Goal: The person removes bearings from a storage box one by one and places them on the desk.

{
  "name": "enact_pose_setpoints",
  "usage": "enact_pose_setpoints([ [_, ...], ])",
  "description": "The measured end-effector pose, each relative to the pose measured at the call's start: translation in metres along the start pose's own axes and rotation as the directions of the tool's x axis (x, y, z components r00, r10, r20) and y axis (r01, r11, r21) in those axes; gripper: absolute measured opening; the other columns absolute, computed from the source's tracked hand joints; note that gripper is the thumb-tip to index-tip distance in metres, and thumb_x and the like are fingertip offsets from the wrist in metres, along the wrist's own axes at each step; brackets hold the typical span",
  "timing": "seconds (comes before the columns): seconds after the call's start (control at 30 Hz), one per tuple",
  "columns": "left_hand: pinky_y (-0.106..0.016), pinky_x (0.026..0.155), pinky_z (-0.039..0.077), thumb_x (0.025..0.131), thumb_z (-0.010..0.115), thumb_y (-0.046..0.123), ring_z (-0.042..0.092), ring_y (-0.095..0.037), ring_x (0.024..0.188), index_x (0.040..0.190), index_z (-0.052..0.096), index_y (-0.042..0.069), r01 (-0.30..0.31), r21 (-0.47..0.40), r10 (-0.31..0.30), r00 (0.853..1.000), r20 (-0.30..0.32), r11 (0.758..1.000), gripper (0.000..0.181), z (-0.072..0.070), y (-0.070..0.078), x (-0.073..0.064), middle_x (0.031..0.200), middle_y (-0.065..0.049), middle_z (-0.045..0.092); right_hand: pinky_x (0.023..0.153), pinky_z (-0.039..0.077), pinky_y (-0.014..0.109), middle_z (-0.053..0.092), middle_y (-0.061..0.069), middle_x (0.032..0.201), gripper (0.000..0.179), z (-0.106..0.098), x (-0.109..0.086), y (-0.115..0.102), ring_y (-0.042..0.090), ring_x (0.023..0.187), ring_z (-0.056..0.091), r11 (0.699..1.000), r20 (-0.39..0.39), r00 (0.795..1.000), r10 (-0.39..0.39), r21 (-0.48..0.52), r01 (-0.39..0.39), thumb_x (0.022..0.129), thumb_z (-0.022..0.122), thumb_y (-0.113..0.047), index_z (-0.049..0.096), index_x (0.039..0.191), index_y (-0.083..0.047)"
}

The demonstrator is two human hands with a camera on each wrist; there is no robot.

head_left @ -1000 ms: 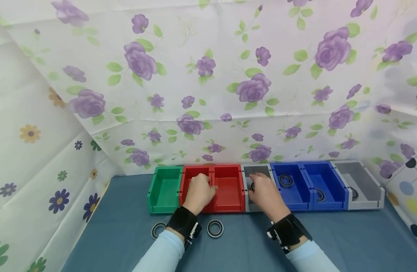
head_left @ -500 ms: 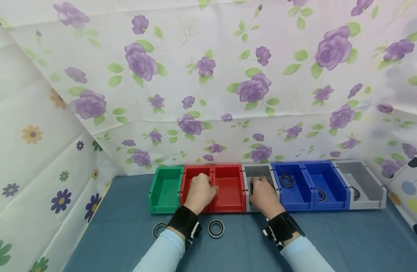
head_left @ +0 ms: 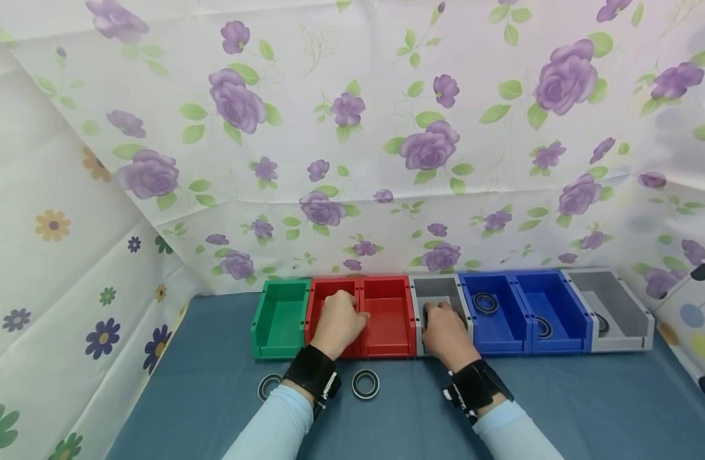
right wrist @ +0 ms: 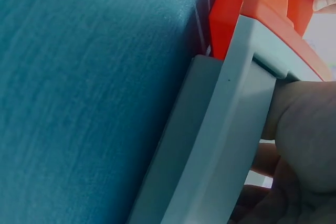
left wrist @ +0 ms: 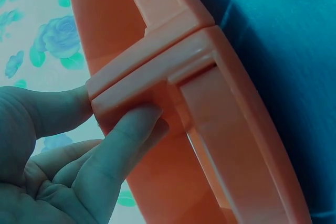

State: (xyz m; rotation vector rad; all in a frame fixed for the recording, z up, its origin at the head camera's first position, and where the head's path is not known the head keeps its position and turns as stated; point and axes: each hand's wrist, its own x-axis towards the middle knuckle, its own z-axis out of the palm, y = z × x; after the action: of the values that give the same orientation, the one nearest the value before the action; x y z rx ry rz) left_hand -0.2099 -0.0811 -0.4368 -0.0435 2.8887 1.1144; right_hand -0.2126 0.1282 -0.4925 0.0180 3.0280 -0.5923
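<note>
My left hand (head_left: 339, 322) is at the two red bins (head_left: 387, 316). In the left wrist view its thumb (left wrist: 65, 111) and fingers (left wrist: 121, 150) lie on opposite sides of their adjoining walls and pinch them. My right hand (head_left: 449, 335) reaches down into the grey bin (head_left: 435, 287) beside the red pair. A dark edge of a ball bearing (head_left: 426, 317) shows at its fingertips in the head view, and the hand appears to hold it. The grey bin's front wall (right wrist: 231, 135) hides most of those fingertips in the right wrist view.
Left of the red bins stands a green bin (head_left: 284, 319). Two blue bins (head_left: 550, 294) and another grey bin (head_left: 611, 300) on the right contain bearings (head_left: 486, 303). On the blue-grey cloth lie two bearings (head_left: 365, 384), one partly behind the left wrist. Flowered cloth hangs behind.
My right hand has drawn slightly toward me and lower inside the grey bin, with less of the bearing showing now. The left hand has stayed at the red bins.
</note>
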Motion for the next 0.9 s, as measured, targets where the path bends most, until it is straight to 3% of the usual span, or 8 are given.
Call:
enact_pose_setpoints([
  [0.33,-0.024,0.050,0.050,0.079,0.074,0.024,0.059,-0.013,0.055,0.103,0.069,0.000,-0.002,0.006,0.002,1.000,-0.009,1.000,0.034,0.001,0.000,0.001,0.062,-0.004,0.065,0.063,0.053,0.036,0.066,0.009,0.085,0.023,-0.007,-0.001,-0.004,0.019,0.071,0.057,0.999,-0.018,0.999,0.044,0.023,-0.044,0.072,0.073,-0.007,0.067,0.094,-0.007],
  [0.6,-0.024,0.050,0.051,0.079,0.075,0.024,0.058,-0.013,0.054,0.100,0.070,0.001,0.002,0.012,-0.002,1.000,-0.011,1.000,0.032,0.001,-0.001,0.002,0.062,-0.002,0.065,0.054,0.048,0.033,0.065,0.008,0.074,0.011,-0.006,-0.003,-0.003,0.018,0.063,0.056,1.000,-0.069,0.998,0.011,0.015,-0.010,0.072,0.072,-0.007,0.065,0.080,-0.007],
  [0.77,-0.024,0.049,0.050,0.078,0.075,0.022,0.057,-0.013,0.053,0.099,0.070,0.001,0.003,0.012,-0.003,1.000,-0.021,1.000,0.029,0.002,-0.001,0.003,0.061,-0.003,0.064,0.050,0.044,0.031,0.063,0.007,0.069,0.011,-0.007,-0.008,-0.002,0.018,0.060,0.055,0.999,-0.131,0.991,-0.012,0.029,0.016,0.072,0.073,-0.011,0.063,0.075,-0.007],
  [0.9,-0.022,0.045,0.044,0.079,0.074,0.023,0.053,-0.015,0.046,0.084,0.070,0.002,-0.011,0.019,0.011,1.000,-0.014,1.000,0.021,0.002,-0.002,0.002,0.055,-0.006,0.059,0.046,0.037,0.027,0.057,0.003,0.062,0.017,-0.007,-0.011,0.000,0.016,0.055,0.051,0.998,-0.161,0.987,-0.007,0.055,0.016,0.069,0.075,-0.012,0.058,0.070,-0.008],
])
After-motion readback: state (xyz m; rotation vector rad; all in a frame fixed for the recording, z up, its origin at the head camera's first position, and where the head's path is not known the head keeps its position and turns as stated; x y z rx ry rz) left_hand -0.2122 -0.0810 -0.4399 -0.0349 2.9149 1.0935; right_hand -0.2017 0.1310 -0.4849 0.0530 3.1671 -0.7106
